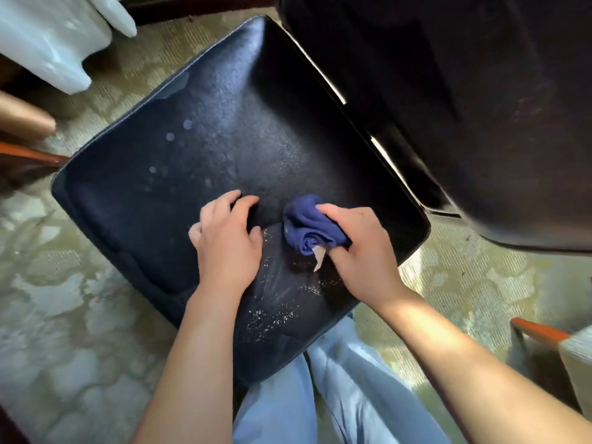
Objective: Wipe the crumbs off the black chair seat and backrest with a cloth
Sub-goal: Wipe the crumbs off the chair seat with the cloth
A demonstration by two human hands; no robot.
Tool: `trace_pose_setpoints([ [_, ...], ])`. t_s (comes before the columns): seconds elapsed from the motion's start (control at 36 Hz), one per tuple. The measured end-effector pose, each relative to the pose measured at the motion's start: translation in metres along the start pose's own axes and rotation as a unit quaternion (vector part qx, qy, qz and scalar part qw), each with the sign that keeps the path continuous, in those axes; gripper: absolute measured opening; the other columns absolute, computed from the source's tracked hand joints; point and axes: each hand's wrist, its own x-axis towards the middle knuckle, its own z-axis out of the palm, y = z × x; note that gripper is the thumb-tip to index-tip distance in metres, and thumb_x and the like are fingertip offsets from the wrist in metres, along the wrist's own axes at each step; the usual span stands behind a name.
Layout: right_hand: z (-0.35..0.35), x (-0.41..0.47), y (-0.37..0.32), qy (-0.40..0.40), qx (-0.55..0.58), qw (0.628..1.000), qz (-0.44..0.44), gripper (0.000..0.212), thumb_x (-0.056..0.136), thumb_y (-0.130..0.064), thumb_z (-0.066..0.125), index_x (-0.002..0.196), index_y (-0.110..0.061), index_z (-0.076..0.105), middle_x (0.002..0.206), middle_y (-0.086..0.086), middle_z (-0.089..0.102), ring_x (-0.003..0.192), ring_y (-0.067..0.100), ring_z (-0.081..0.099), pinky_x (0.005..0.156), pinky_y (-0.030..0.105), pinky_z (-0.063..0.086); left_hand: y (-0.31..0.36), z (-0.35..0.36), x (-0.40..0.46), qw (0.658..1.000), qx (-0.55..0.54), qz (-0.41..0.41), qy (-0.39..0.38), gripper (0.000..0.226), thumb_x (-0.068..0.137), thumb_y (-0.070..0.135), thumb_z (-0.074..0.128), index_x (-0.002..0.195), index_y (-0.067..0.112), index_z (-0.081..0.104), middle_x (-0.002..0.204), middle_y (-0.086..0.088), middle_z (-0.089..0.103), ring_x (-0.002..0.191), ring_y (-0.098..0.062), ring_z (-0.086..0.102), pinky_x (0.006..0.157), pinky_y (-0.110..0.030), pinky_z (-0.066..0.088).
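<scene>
The black chair seat [179, 161] fills the middle of the view, with its backrest [464, 107] rising at the upper right. White crumbs [272, 315] lie scattered on the near part of the seat. My right hand [358, 248] grips a bunched dark blue cloth [307, 225] with a small white tag, pressed on the seat. My left hand [227, 238] rests on the seat just left of the cloth, fingers bent and holding nothing.
A patterned carpet [64, 315] surrounds the chair. White draped fabric [54, 36] hangs at the upper left. Wooden chair parts show at the left edge [32, 158] and lower right [541, 331]. My light blue trousers [336, 389] are against the seat's front.
</scene>
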Motion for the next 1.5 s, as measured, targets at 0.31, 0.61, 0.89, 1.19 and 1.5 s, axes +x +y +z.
trace_pose_setpoints([
  [0.31,-0.009,0.024,0.014,0.108,0.013,0.994,0.013,0.06,0.08,-0.008,0.072,0.134,-0.032,0.059,0.106,-0.006,0.053,0.104,0.009,0.055,0.085,-0.002,0.029,-0.03,0.038,-0.081,0.958,-0.088,-0.237,0.139,0.049,0.088,0.017,0.069,0.134,0.03,0.059,0.158,0.001,0.033,0.145,-0.029,0.025,0.109,-0.065,0.029],
  [0.61,0.025,0.048,0.005,0.045,-0.048,0.996,-0.068,0.057,0.08,-0.014,0.075,0.132,-0.031,0.061,0.107,-0.014,0.062,0.107,0.012,0.048,0.085,-0.003,0.026,-0.062,0.047,-0.102,0.943,-0.136,-0.282,0.112,0.056,0.096,0.016,0.06,0.148,0.033,0.047,0.166,0.0,0.022,0.146,-0.034,0.021,0.117,-0.045,0.027],
  [0.89,0.046,-0.009,-0.003,-0.178,-0.055,0.964,-0.192,0.051,0.076,-0.012,0.075,0.123,-0.032,0.064,0.111,-0.023,0.064,0.103,0.015,0.049,0.088,0.034,0.048,-0.061,0.044,-0.094,0.937,-0.142,-0.291,0.129,0.054,0.096,0.007,0.054,0.143,0.032,0.052,0.163,0.003,0.026,0.143,-0.033,0.026,0.113,-0.044,0.031],
  [1.19,0.035,0.028,-0.02,-0.06,0.003,0.985,-0.162,0.058,0.078,-0.01,0.078,0.131,-0.026,0.062,0.11,-0.017,0.06,0.108,0.017,0.057,0.093,0.023,0.042,-0.071,0.039,-0.096,0.941,-0.155,-0.27,0.134,0.054,0.096,0.013,0.057,0.145,0.036,0.049,0.163,0.008,0.025,0.145,-0.026,0.024,0.112,-0.048,0.033],
  [1.5,0.088,0.007,-0.039,-0.159,-0.1,0.952,-0.242,0.043,0.078,-0.017,0.079,0.116,-0.03,0.066,0.113,-0.022,0.065,0.101,0.022,0.05,0.088,0.026,0.041,-0.091,0.045,-0.112,0.898,-0.248,-0.318,0.174,0.059,0.095,-0.001,0.047,0.149,0.023,0.045,0.153,-0.002,0.048,0.141,-0.024,0.04,0.114,-0.03,0.025],
])
